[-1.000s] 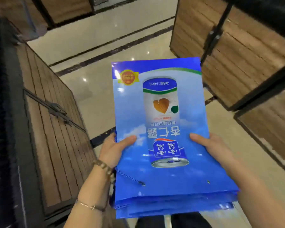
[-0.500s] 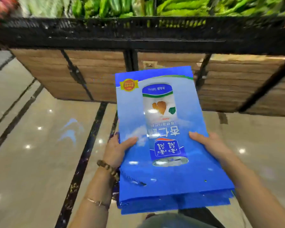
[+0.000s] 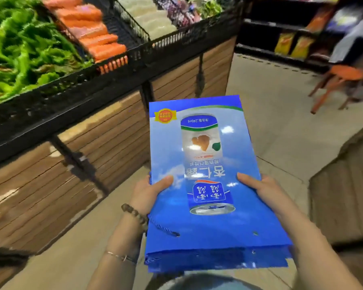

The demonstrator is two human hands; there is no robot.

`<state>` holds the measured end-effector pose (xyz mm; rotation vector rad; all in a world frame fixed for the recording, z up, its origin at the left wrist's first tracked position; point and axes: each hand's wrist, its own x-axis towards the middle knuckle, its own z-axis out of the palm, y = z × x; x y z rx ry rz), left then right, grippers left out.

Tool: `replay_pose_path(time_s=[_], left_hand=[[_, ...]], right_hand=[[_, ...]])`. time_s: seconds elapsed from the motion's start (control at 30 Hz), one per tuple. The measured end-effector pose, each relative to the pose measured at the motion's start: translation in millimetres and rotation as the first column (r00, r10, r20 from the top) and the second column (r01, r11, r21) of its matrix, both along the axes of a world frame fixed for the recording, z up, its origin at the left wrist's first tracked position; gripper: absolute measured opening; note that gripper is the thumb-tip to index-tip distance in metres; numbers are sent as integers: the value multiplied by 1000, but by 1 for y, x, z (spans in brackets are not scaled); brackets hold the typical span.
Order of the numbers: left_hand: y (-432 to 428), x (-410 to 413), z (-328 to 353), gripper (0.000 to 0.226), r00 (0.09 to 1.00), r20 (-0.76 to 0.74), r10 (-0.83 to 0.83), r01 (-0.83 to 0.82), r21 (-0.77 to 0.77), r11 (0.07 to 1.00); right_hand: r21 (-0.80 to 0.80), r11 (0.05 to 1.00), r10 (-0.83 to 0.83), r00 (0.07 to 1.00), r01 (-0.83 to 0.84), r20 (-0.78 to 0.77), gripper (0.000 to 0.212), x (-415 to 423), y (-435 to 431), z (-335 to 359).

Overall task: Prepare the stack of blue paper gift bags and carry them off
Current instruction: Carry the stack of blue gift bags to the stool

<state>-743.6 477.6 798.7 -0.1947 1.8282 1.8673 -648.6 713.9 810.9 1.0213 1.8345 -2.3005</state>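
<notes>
The stack of blue gift bags (image 3: 210, 185) looks squared and lies flat in the air. The left hand (image 3: 149, 193) and right hand (image 3: 266, 191) each grasp a side edge, thumbs on top. Only the carrying seems left. A produce stand (image 3: 92, 143) flanks the left fingers, a wooden crate (image 3: 344, 185) crowds the right, and an orange stool (image 3: 342, 80) stands beyond.

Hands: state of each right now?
Left hand: holding the stack of blue gift bags by its left edge, thumb on top.
Right hand: holding the same stack by its right edge, thumb on top.
</notes>
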Motion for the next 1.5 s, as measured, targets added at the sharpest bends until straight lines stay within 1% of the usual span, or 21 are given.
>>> replay_pose_path(time_s=[0.1, 0.13, 0.23, 0.3, 0.37, 0.5, 0.57, 0.63, 0.73, 0.9, 0.97, 1.1, 1.17, 1.27, 1.37, 1.43, 1.5], left_hand=[[75, -52, 3, 7, 987, -11, -162, 162, -33, 986], [99, -70, 3, 4, 976, -13, -216, 215, -55, 975], [170, -121, 3, 9, 939, -17, -344, 343, -61, 937], [217, -156, 2, 10, 904, -48, -426, 422, -72, 904], [264, -191, 3, 9, 865, -93, -493, 491, -49, 870], [358, -256, 7, 28, 781, -161, -603, 610, -3, 792], [405, -286, 11, 27, 746, -175, -642, 654, 11, 757], [451, -312, 8, 23, 728, -124, -674, 681, 23, 732], [517, -348, -1, 17, 720, -53, -692, 693, 11, 721], [650, -407, -15, 13, 707, -44, -705, 706, -6, 708], [705, -433, -11, 14, 715, -32, -699, 698, -23, 715], [806, -483, 3, 27, 720, 29, -693, 693, -8, 721], [854, -509, 8, 24, 701, -2, -713, 713, -20, 701], [925, -548, 14, 19, 617, -88, -782, 779, -76, 623], [1000, -590, 10, 19, 596, -96, -797, 794, -79, 603], [1052, -620, 7, 25, 592, -71, -803, 798, -86, 596], [1105, -652, 3, 24, 601, -58, -797, 793, -82, 604]], right_hand=[[6, 985, -174, 985, 174, -19, 4, -17, 58, -1], [-10, 974, -224, 974, 224, -25, 4, -23, 75, -1], [-38, 939, -342, 940, 341, -13, 5, -48, 125, -7], [-28, 911, -411, 911, 411, -1, 7, -70, 158, -10], [-11, 882, -470, 882, 470, 8, 11, -94, 192, -9], [12, 818, -575, 817, 575, 25, 9, -141, 260, -5], [21, 786, -618, 785, 618, 33, 17, -164, 296, -3], [33, 764, -646, 762, 645, 52, 20, -184, 332, -3], [33, 747, -665, 744, 665, 63, 15, -212, 390, -4], [31, 742, -670, 742, 669, 34, 18, -270, 516, -16], [24, 743, -669, 742, 669, 48, 19, -296, 573, -17], [-12, 729, -683, 729, 684, 56, 16, -346, 675, -9], [-13, 727, -686, 726, 687, 41, 13, -371, 722, -6], [9, 722, -691, 720, 692, 65, 23, -410, 792, -6], [34, 717, -697, 713, 696, 78, 28, -454, 867, -11], [37, 709, -705, 706, 704, 68, 23, -484, 918, -13], [25, 703, -711, 702, 711, 47, 14, -516, 966, -14]])
